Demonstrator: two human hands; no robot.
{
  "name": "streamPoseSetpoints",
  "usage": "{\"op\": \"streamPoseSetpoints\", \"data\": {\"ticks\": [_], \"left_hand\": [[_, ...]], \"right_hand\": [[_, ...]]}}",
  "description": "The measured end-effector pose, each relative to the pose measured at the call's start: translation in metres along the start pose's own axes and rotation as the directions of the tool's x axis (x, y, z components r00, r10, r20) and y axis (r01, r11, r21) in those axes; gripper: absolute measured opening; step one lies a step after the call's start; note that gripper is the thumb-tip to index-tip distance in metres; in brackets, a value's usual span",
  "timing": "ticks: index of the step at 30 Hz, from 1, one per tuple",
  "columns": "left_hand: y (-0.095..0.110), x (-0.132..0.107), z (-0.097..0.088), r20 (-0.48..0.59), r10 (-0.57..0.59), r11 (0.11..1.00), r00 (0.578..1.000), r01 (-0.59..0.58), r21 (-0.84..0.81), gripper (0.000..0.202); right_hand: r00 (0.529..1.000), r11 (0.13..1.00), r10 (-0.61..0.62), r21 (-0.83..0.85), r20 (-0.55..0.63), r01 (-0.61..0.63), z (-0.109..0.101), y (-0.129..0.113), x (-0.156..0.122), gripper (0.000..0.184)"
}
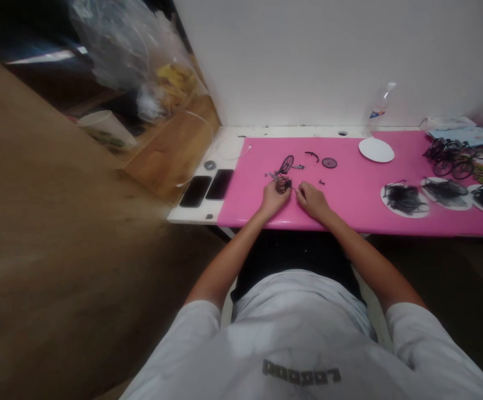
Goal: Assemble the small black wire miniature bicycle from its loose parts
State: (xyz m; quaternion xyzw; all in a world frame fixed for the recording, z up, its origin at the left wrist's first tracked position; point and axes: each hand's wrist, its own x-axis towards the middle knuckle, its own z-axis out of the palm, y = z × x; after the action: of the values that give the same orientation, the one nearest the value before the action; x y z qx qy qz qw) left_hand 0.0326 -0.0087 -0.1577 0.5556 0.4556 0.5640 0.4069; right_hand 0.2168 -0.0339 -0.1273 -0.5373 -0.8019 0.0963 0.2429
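Observation:
My left hand (275, 198) is closed around a small model bicycle (286, 164), whose one spoked wheel points away from me. Just to its right, my right hand (313, 201) has its fingers pinched together by the near end of the bicycle. A thin piece seems to show between the two hands, too small to name. Beyond the hands, a loose wheel (329, 163) lies flat on the pink table cover (350, 194). A curved black part (312, 156) and a tiny dark piece (322, 182) lie close by.
White plates (387, 213) with black parts stand at the right, near several assembled model bicycles (449, 158). A bare white plate (376, 150) and a clear bottle (380, 110) are farther back. Two dark phones (195, 191) lie at the left table end, beside a wooden box (179, 150).

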Motion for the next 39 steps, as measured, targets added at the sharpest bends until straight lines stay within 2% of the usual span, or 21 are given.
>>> {"op": "streamPoseSetpoints", "data": {"ticks": [11,24,28,33,39], "left_hand": [[0.001,-0.002,0.0,0.005,0.016,0.999,1.0,-0.016,0.027,0.041],[0.0,-0.002,-0.001,0.02,0.048,0.994,0.999,-0.049,0.1,0.044],[-0.002,-0.003,-0.001,0.022,0.065,0.993,0.998,-0.067,0.102,0.042],[-0.004,-0.004,-0.002,0.036,0.098,0.987,0.995,-0.102,0.126,0.045],[-0.008,-0.002,-0.004,0.022,0.103,0.986,0.994,-0.105,0.13,0.044]], "right_hand": [[0.998,0.996,0.022,-0.084,0.051,-0.017,-0.005,-0.004,0.0,0.028],[1.0,0.99,0.014,-0.137,0.026,-0.01,0.001,0.005,0.001,0.045],[1.0,0.993,0.006,-0.117,0.013,-0.005,0.0,0.003,0.0,0.043],[0.996,0.998,0.057,0.037,-0.071,-0.054,0.002,0.002,-0.001,0.029],[0.998,0.998,0.036,0.061,-0.044,-0.033,0.006,0.004,-0.001,0.022]]}}
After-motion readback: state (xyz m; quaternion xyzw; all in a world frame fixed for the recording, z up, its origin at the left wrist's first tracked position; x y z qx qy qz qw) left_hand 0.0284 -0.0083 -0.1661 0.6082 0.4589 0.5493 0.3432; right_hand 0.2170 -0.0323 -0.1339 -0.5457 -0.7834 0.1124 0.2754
